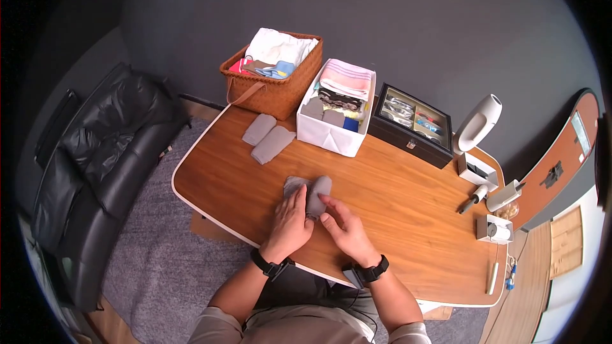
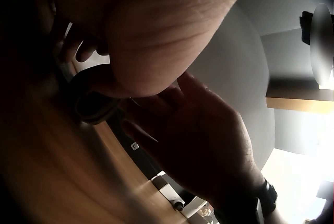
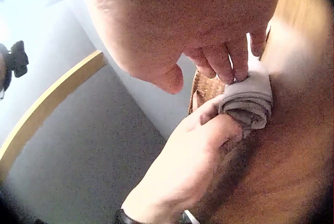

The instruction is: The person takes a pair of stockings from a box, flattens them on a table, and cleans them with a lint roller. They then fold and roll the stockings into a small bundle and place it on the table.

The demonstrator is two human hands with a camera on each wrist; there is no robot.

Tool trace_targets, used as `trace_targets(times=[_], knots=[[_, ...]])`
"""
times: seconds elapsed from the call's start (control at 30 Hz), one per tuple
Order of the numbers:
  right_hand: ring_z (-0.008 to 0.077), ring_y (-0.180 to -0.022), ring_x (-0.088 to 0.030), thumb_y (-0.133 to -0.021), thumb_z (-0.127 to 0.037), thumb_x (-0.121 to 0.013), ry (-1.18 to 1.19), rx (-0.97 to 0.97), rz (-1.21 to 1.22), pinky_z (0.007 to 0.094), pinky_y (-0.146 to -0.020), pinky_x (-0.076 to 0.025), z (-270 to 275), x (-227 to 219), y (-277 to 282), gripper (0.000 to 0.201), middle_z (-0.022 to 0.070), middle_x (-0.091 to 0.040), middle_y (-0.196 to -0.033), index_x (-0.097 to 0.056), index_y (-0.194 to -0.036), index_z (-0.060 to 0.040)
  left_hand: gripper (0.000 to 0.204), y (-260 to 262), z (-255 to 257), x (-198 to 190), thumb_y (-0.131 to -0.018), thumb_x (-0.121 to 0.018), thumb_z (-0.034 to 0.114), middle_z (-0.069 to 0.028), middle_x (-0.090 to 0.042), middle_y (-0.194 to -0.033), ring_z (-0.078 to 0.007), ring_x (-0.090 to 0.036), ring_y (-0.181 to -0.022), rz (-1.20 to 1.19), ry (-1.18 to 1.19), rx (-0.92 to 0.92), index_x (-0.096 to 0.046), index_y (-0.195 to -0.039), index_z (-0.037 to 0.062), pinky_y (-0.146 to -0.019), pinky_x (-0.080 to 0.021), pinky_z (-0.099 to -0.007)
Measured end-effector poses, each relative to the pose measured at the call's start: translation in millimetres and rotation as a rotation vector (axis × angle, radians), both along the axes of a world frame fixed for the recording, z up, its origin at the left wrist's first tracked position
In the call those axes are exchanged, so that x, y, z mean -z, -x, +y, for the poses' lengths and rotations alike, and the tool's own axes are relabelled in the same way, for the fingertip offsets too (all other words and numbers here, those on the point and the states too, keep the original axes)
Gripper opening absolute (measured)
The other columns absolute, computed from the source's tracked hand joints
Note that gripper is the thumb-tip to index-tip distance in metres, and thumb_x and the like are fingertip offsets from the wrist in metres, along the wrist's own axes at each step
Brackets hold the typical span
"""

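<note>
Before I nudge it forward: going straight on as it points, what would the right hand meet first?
Probably the rolled grey cloth, just ahead of the right hand; whether they touch is unclear.

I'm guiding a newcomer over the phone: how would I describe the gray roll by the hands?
On the wooden table, look toward the near edge in the head view. There, between the left hand and the right hand, lies the gray roll. Unlike the two gray bundles in front of the wicker basket, it has both hands touching it.
</note>
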State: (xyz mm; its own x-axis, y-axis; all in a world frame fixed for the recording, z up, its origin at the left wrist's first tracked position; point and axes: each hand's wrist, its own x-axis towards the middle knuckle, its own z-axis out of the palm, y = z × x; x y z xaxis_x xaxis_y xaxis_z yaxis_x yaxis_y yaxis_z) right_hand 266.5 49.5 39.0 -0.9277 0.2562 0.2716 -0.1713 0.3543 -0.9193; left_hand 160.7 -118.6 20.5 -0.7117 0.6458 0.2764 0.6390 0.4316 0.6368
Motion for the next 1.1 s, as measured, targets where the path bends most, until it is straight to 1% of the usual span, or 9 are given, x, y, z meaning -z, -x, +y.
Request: trace_targets(times=[0.23, 0.33, 0.43, 0.63, 0.73, 0.77, 0.83, 0.93, 1.1], knots=[[0.0422, -0.12, -0.072, -0.108, -0.015, -0.068, -0.005, 0.024, 0.005, 0.0451, -0.106, -0.055, 3.5, -0.4, 3.8, 0.047, 0.0265, -0.072, -0.136, -0.06, -0.153, -0.0025, 0.086, 0.7, -11.5, -6.6, -0.088, -0.072, 0.012, -0.0277, -0.057, -0.154, -0.0426, -0.051, -0.147, 0.072, 0.124, -0.139, -0.037, -0.164, -0.0068, -0.123, -0.037, -0.0564], [0.0211, -0.151, -0.051, -0.115, -0.005, -0.059, 0.028, -0.032, -0.27, 0.0342, -0.123, -0.042, 5.7, -11.7, -0.4, 0.049, 0.0145, -0.055, -0.165, -0.048, -0.162, 0.0018, 0.085, 5.9, -14.3, -6.3, -0.089, -0.072, 0.013, -0.0271, -0.057, -0.155, -0.0421, -0.051, -0.148, 0.068, 0.149, -0.187, -0.038, -0.164, -0.0063, -0.123, -0.037, -0.0558], [0.0211, -0.153, -0.049, -0.115, -0.003, -0.057, 0.045, -0.03, -0.144, 0.0343, -0.123, -0.042, 4.6, 0.1, 2.4, 0.05, 0.0152, -0.052, -0.168, -0.047, -0.163, 0.0012, 0.084, 10.1, -15.6, 0.7, -0.089, -0.072, 0.013, -0.0265, -0.057, -0.156, -0.0419, -0.05, -0.149, 0.071, 0.18, -0.235, -0.038, -0.164, -0.0058, -0.123, -0.038, -0.0551], [0.0255, -0.158, -0.044, -0.114, 0.003, -0.052, 0.035, -0.07, -0.055, 0.0371, -0.126, -0.04, -3.7, -3.6, 10.2, 0.05, 0.0171, -0.045, -0.173, -0.044, -0.163, 0.0013, 0.083, 15.4, -20.4, 3.6, -0.09, -0.072, 0.013, -0.0261, -0.056, -0.157, -0.042, -0.05, -0.149, 0.055, 0.174, -0.236, -0.038, -0.164, -0.0059, -0.124, -0.039, -0.055], [0.0392, -0.144, -0.061, -0.108, 0.001, -0.059, 0.013, -0.008, 0.034, 0.0445, -0.124, -0.043, -12.9, -1.9, 16.6, 0.049, 0.0237, -0.063, -0.155, -0.053, -0.157, 0.0005, 0.08, 16.2, -22.4, 6.4, -0.091, -0.071, 0.013, -0.0258, -0.058, -0.155, -0.0421, -0.051, -0.148, 0.068, 0.153, -0.235, -0.04, -0.163, -0.0051, -0.123, -0.04, -0.055], [0.0368, -0.147, -0.058, -0.109, 0.002, -0.056, 0.003, 0.03, 0.002, 0.0433, -0.124, -0.043, -12.6, -1.2, 16.6, 0.047, 0.022, -0.062, -0.156, -0.052, -0.156, 0.0008, 0.078, 16.9, -23.4, 7.1, -0.092, -0.07, 0.014, -0.0256, -0.059, -0.154, -0.042, -0.052, -0.147, 0.073, 0.144, -0.237, -0.042, -0.162, -0.0046, -0.123, -0.04, -0.0551], [0.0318, -0.153, -0.052, -0.111, 0.003, -0.052, -0.017, 0.102, -0.063, 0.0408, -0.125, -0.041, -10.0, 0.6, 16.1, 0.045, 0.0187, -0.06, -0.159, -0.052, -0.156, 0.0013, 0.069, 20.1, -25.8, 8.9, -0.094, -0.07, 0.018, -0.0239, -0.063, -0.148, -0.0415, -0.055, -0.142, 0.092, 0.088, -0.246, -0.049, -0.156, -0.003, -0.119, -0.042, -0.0556], [0.0385, -0.142, -0.06, -0.107, 0.0, -0.057, -0.225, 0.288, -0.172, 0.0443, -0.12, -0.046, -4.1, 4.4, 14.0, 0.041, 0.0232, -0.069, -0.143, -0.061, -0.148, -0.0009, 0.052, 20.4, -22.1, -1.1, -0.097, -0.071, 0.027, -0.0205, -0.069, -0.136, -0.0399, -0.06, -0.132, 0.094, 0.021, -0.295, -0.061, -0.141, -0.0002, -0.112, -0.045, -0.055], [0.0438, -0.131, -0.063, -0.1, -0.005, -0.062, -0.442, 0.269, -0.203, 0.0518, -0.112, -0.048, -15.6, 14.0, 12.9, 0.039, 0.0253, -0.072, -0.131, -0.07, -0.138, -0.0054, 0.037, 19.2, -2.7, -23.8, -0.098, -0.078, 0.036, -0.0161, -0.072, -0.119, -0.039, -0.064, -0.117, 0.105, 0.13, -0.375, -0.071, -0.115, 0.0043, -0.101, -0.047, -0.0541]])
